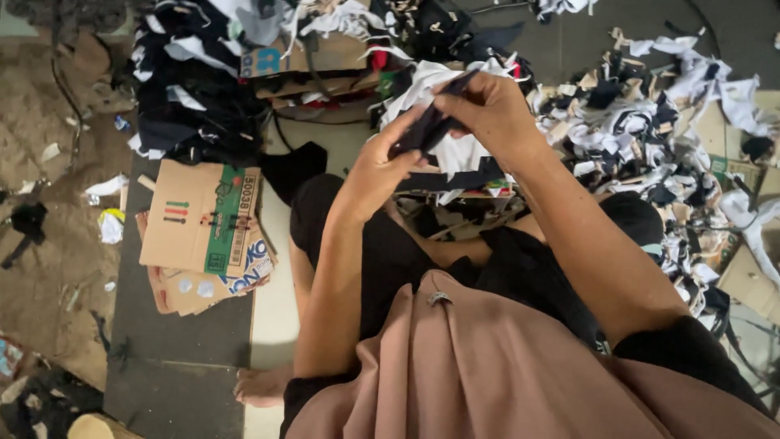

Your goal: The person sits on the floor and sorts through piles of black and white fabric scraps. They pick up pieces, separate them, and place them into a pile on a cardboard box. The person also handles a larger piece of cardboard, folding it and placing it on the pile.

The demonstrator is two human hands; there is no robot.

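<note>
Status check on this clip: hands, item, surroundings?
Left hand and right hand both shut on black strip. Held up over lap. Scrap pile right, cardboard left, nothing blocking.

Flattened brown cardboard pieces (199, 236) lie stacked at the left on a dark mat (175, 341). Beyond them, at the far left, sits a heap of black and white fabric scraps (191, 89), partly over a cardboard box (313, 57). A larger spread of white, black and tan offcuts (650, 122) covers the right side. Bare dirt ground (49, 244) runs along the left edge, littered with what may be paper bits.
</note>
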